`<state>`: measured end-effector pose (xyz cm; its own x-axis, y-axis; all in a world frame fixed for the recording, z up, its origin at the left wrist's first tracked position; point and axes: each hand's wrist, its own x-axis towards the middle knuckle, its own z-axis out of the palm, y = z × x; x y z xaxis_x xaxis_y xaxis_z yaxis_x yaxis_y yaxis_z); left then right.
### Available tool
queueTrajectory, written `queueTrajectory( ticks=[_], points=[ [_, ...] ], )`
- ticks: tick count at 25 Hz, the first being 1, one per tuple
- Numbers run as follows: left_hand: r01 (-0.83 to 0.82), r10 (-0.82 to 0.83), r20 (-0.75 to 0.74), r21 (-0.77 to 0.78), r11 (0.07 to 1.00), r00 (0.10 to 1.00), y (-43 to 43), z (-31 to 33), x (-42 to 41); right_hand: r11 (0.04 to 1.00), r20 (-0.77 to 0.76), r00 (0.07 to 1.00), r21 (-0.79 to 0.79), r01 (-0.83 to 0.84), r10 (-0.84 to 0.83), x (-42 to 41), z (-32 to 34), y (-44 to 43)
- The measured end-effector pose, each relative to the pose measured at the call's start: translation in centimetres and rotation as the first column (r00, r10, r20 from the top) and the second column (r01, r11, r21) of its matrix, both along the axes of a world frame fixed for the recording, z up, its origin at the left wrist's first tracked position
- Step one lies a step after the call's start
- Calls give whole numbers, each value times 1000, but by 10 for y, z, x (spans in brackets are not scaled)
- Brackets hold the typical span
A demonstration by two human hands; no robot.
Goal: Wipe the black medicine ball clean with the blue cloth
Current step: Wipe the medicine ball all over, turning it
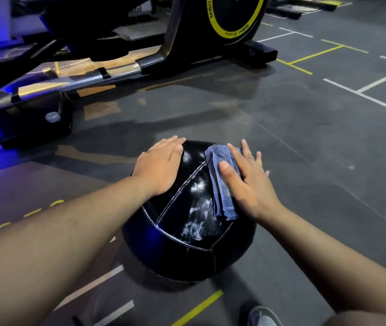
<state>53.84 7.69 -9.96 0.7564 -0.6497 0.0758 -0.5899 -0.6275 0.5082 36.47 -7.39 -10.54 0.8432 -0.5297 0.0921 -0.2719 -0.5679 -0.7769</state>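
The black medicine ball (187,250) is sitting on the dark gym floor (305,161), low in the middle of the view, directly in front of the person. Its glossy panels are meeting at pale stitched seams, and whitish smears (196,222) are showing on the upper panel facing the camera. The blue cloth (220,184), folded into a long strip, is lying over the ball's upper right side, just beside those smears.

The right hand (251,184) is pressing the cloth flat against the ball, its fingers straight and spread, with the thumb lying across the fabric; nothing is curling round the cloth. The left hand (161,168) is resting flat on the ball's upper left side, fingers straight and held together, touching the bare surface well apart from the cloth.

White and yellow lines (375,83) are crossing the floor around the ball. Behind it, a black exercise machine (175,50) with a yellow-ringed wheel (234,10) is standing on the floor, its metal rail stretching away to the left under blue light. The toe of a grey shoe (262,317) is showing at the bottom edge, near the ball.
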Motion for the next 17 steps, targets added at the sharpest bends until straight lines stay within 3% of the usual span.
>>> queueTrajectory(
  ticks=[3,5,7,9,10,11,12,13,14,15,16,17],
  points=[
    [-6,6,-11,-3,1000,1000,-2,-1,2,995,49,999,-105,0,6,-2,-3,11],
    [-16,16,-16,-11,1000,1000,-4,1,4,920,166,972,-381,-90,164,-15,-9,29],
    [-14,14,-10,-15,1000,1000,-3,2,8,643,69,878,-708,-291,474,-30,-22,51],
    [6,-6,-6,-19,1000,1000,1,3,9,326,-122,738,-840,-433,664,-42,-26,62],
    [15,-15,-9,-19,1000,1000,3,3,9,265,-155,704,-854,-448,693,-42,-25,58],
    [23,-23,-18,-21,1000,1000,6,3,9,272,-138,714,-862,-428,687,-37,-22,51],
    [28,-29,-29,-25,999,999,8,3,9,358,-71,758,-850,-386,648,-27,-23,40],
    [31,-32,-35,-29,999,999,9,2,8,544,48,839,-781,-306,542,-15,-23,28],
    [32,-33,-39,-28,999,999,10,1,7,761,140,923,-617,-202,358,-2,-24,7],
    [31,-32,-34,-30,999,999,11,0,4,937,174,971,-337,-96,162,11,-19,-16],
    [30,-30,-22,-35,999,999,13,-1,0,998,151,989,-66,5,5,21,-14,-33],
    [30,-31,-8,-41,999,1000,13,-3,-2,996,116,992,81,34,-44,21,-15,-38]
  ],
)
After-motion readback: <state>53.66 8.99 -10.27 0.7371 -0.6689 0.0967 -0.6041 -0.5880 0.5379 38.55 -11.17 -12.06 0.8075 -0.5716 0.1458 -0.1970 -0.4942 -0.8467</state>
